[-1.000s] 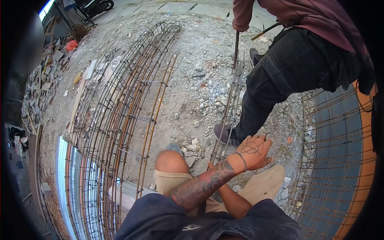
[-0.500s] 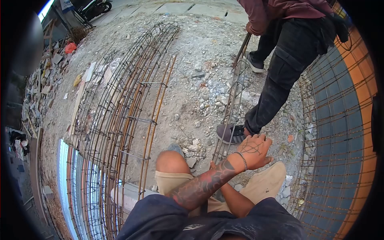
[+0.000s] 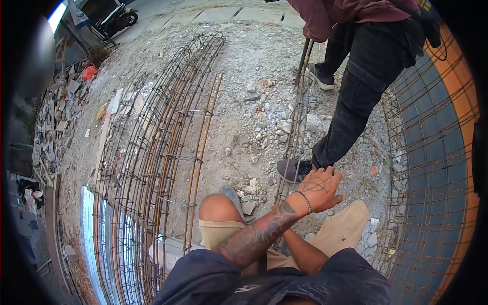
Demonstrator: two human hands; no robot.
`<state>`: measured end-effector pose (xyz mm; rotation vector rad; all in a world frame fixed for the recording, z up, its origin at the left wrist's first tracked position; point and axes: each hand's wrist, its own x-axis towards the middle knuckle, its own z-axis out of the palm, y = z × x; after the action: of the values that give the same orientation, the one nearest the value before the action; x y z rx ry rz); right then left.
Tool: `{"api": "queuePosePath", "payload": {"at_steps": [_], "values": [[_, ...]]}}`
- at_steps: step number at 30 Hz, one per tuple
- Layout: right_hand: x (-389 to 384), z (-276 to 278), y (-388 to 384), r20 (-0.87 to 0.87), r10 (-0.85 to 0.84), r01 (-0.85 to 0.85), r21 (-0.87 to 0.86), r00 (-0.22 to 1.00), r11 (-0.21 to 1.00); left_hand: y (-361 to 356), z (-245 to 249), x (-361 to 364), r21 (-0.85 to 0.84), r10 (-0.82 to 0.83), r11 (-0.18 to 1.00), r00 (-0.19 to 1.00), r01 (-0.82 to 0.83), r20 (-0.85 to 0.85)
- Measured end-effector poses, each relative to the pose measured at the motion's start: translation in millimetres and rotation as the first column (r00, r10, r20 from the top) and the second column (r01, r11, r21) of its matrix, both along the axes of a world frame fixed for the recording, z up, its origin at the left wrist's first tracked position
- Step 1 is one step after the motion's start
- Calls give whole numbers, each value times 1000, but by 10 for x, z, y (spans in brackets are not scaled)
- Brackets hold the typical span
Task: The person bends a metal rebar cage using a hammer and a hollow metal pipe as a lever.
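My left hand [image 3: 324, 189], on a tattooed forearm with a chain bracelet, is held palm down with fingers apart, in front of a co-worker's dark shoe [image 3: 294, 170]. I see nothing in it. My right hand [image 3: 274, 207] is mostly covered by my left forearm; only a little of it shows beside the near end of a narrow rebar cage [image 3: 291, 143]. Whether it grips the cage is hidden. This cage runs away from me over the rubble, between my knees and the co-worker, whose hand is near dark bars at its far end.
Longer rebar cages [image 3: 152, 152] lie at the left, partly over corrugated metal sheets [image 3: 91, 239]. A rusty mesh [image 3: 427, 168] stands along the right by an orange edge. Broken tiles [image 3: 58, 122] pile up at far left. A motorbike [image 3: 119, 19] is parked at the back.
My left hand has shifted slightly, its fingers less spread. The co-worker's arm has moved a little left and down at the far end of the cage. The view has shifted slightly.
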<state>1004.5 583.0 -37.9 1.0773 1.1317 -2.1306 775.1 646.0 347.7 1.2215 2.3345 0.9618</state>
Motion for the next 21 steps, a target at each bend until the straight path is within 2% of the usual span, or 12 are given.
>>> {"api": "queuePosePath", "payload": {"at_steps": [12,19,21], "values": [[2002,-176,-1203,13,-39,39,13,999,999,-49,17,49,32,-5,999,1000,4,24],[3660,-335,-1937,5,-27,27,44,1000,999,-39,9,49,38,0,999,1000,0,2],[3566,-329,-1911,3,-30,30,48,1000,998,-37,8,43,36,1,999,1000,-1,-4]]}}
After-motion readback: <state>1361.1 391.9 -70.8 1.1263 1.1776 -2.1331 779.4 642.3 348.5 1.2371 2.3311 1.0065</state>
